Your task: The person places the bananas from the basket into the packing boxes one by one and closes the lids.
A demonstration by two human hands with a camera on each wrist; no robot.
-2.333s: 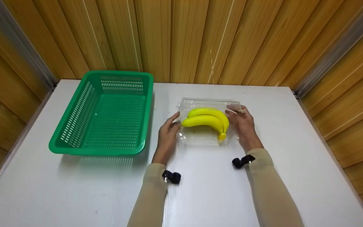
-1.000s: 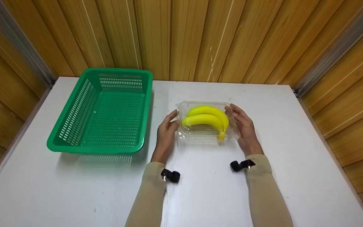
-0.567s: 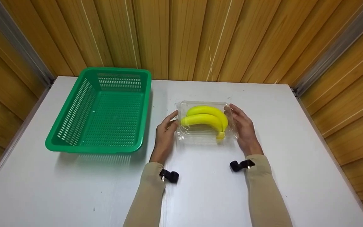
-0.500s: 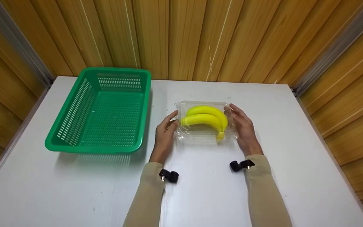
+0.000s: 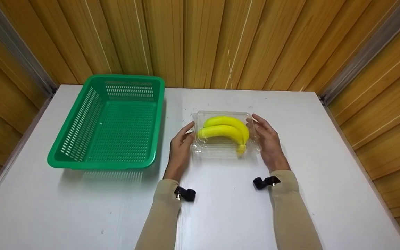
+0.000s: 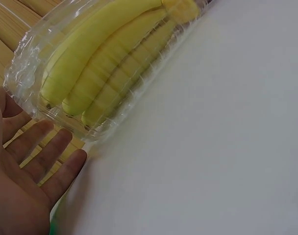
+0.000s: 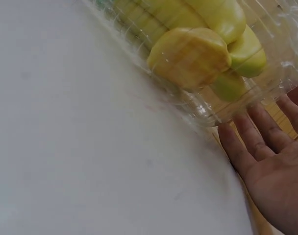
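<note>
A clear plastic clamshell box (image 5: 217,148) stands on the white table with its lid down. Inside it lies a bunch of yellow bananas (image 5: 226,131), the stem end toward the right front corner. On the box's left side rests my left hand (image 5: 181,147), its fingers fairly straight and spread in the left wrist view, fingertips at the box wall. From the right, my right hand (image 5: 268,140) touches the opposite side; the right wrist view shows its extended fingers (image 7: 259,134) against the plastic. The thumbs are largely out of sight in the wrist views.
A green perforated plastic basket (image 5: 120,132) stands on the table to the left of the left hand, with nothing inside it. Wood-patterned panels (image 5: 200,45) wall in the back and both sides of the white table (image 5: 214,215).
The lid, raised at the back of the box in the oldest frame, now lies down over the bananas. My right hand has shifted slightly with it; since then the hands stay nearly still.
</note>
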